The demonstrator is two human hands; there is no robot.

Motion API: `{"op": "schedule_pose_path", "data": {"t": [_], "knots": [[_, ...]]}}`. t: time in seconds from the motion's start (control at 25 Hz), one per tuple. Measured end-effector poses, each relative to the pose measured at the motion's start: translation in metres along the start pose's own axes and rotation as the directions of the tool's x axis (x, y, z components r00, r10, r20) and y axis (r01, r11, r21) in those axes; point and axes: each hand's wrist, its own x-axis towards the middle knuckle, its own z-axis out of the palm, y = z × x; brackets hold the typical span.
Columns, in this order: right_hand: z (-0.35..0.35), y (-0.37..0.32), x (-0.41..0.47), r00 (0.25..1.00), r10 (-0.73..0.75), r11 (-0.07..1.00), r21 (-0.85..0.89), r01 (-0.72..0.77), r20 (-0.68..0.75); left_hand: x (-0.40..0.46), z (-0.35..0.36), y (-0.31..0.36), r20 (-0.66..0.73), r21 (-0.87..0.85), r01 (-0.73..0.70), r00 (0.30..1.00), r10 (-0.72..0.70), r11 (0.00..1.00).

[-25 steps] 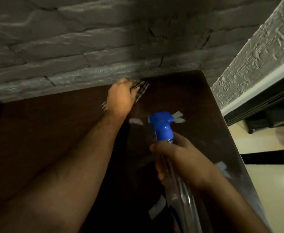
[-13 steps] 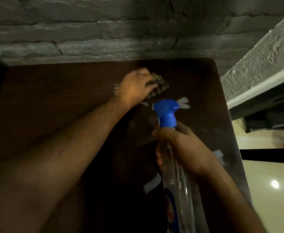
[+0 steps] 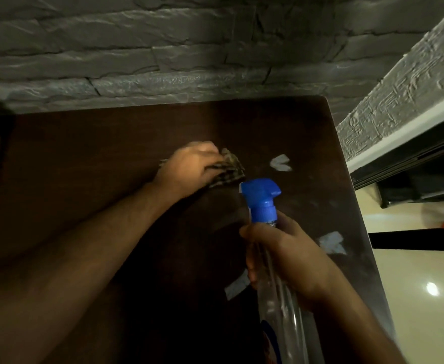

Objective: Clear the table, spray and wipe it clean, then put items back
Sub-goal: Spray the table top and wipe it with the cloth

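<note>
Dark wooden table already emptied of its items, none of them in sight anywhere. Checked cloth lying bunched on the tabletop a little past its middle, toward the grey stone wall behind the table. Clutched and pressed down by the left hand, fingers curled over the fabric; somewhat blurred, so probably caught mid-stroke. Spray bottle with blue trigger head held above the table's near right part, nozzle pointing toward the table's right edge, neck wrapped by the right hand; no finger visibly on the trigger. Pale patches scattered across the right side of the tabletop, nearer its right edge than the cloth; tape, residue or glare, could not tell which. Clearing apparently finished, spraying likely done or nearly so, wiping under way. Remaining, by this reckoning: the right side and near half to wipe, then everything to put back. Beyond the table's right edge, a shiny pale floor.
</note>
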Motion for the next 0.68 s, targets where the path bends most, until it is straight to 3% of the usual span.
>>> {"op": "schedule_pose_path", "data": {"t": [0.12,0.24,0.28,0.36,0.44,0.56,0.64,0.68], "knots": [[0.001,0.011,-0.008,0.999,-0.005,1.0,-0.022,0.004,-0.05,0.018,-0.008,-0.025,-0.159,0.038,0.211,0.966,-0.203,0.977],[0.003,0.021,-0.012,0.996,-0.005,1.0,0.003,0.006,-0.09,0.04,0.001,-0.005,-0.183,0.038,0.307,0.938,-0.296,0.951],[0.004,0.023,-0.013,0.996,-0.015,1.0,0.008,0.016,-0.093,0.032,0.005,0.008,-0.14,0.037,0.284,0.951,-0.277,0.958],[0.006,0.024,-0.016,0.996,-0.025,1.0,0.001,0.025,-0.083,-0.012,0.01,0.032,-0.005,0.0,0.11,0.994,-0.11,0.994],[0.006,0.021,-0.02,0.999,-0.008,1.0,-0.014,0.008,-0.047,-0.066,0.01,0.036,-0.005,-0.041,0.032,0.999,-0.032,0.999],[0.0,0.023,-0.027,1.0,-0.019,1.0,-0.016,0.019,-0.007,-0.063,-0.001,0.007,-0.222,0.013,0.296,0.932,-0.286,0.955],[-0.004,0.028,-0.03,0.999,-0.033,0.999,-0.04,0.032,-0.034,-0.015,0.006,0.001,-0.29,0.052,0.483,0.845,-0.45,0.874],[-0.005,0.03,-0.032,0.998,-0.038,0.999,-0.037,0.037,-0.041,0.007,0.01,0.014,-0.281,0.053,0.497,0.84,-0.465,0.866]]}}
